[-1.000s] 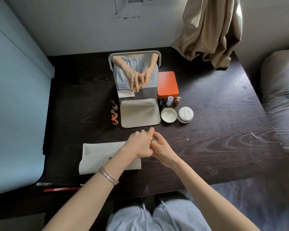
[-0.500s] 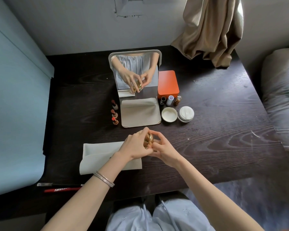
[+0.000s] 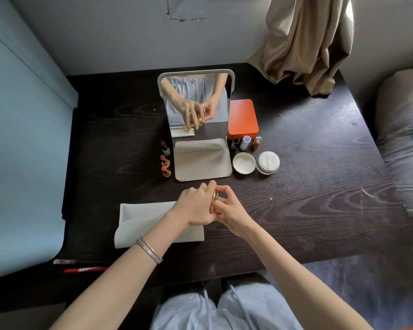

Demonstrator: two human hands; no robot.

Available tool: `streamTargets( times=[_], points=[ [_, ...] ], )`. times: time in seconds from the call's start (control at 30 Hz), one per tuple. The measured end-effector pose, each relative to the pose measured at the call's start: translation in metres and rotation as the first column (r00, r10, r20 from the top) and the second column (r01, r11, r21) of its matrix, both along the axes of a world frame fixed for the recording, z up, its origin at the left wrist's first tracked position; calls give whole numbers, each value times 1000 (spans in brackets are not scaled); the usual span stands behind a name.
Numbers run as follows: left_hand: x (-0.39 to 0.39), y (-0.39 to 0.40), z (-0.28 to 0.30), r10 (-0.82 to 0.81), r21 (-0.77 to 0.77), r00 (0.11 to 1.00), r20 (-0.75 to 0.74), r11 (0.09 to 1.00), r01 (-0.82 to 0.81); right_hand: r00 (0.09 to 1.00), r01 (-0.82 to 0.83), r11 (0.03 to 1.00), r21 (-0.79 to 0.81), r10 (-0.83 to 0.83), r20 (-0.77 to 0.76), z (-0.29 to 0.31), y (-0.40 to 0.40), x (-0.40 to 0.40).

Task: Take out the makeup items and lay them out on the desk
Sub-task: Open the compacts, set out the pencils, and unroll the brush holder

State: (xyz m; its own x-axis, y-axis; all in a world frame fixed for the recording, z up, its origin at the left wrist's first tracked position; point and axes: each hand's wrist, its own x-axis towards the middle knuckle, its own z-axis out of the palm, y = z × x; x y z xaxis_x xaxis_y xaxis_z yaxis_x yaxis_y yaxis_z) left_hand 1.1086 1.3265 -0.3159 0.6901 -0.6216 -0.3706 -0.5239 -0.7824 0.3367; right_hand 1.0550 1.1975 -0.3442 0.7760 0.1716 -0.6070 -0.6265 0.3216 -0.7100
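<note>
While clasped in both hands' grip, left hand (image 3: 196, 206) and right hand (image 3: 229, 210): small round shiny gold case (image 3: 215, 195) above dark wood-grain desk (image 3: 320, 198).

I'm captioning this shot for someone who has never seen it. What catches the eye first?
Both hands meet at the desk's centre, the left hand and right hand gripping a small gold item between them. Behind stands a mirror reflecting them, with the bright orange box beside it on the right.

Open desk (image 3: 320, 186) surface lies from one to four o'clock of the hands. At twelve o'clock, mirror stand (image 3: 202, 139), lipsticks (image 3: 165, 161), orange box (image 3: 242, 119) and jars (image 3: 255, 163) obstruct passage; a pouch (image 3: 143, 222) lies at nine o'clock.
</note>
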Motion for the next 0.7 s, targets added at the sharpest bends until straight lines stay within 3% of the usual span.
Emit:
streamTargets(
  times=[0.1,0.2,0.33,0.5,0.6,0.7],
  points=[
    [4,5,1,24,-59,999,-42,998,-26,1000,-8,999,43,9,-10,-1,-4,1],
    [9,16,6,115,-173,988,-99,976,-131,1000,7,997,82,-7,4,0,-7,3],
    [12,29,9,230,-216,963,-142,942,-257,999,-28,992,122,25,28,-2,-9,7],
    [13,42,9,370,-167,910,-190,901,-401,993,-111,993,-25,112,35,-1,4,15],
    [16,58,16,446,-193,803,-395,815,-547,987,-136,980,-145,147,69,0,14,16],
    [17,76,23,404,-240,588,-701,643,-727,981,-144,965,-218,168,99,2,21,19]
  ],
)
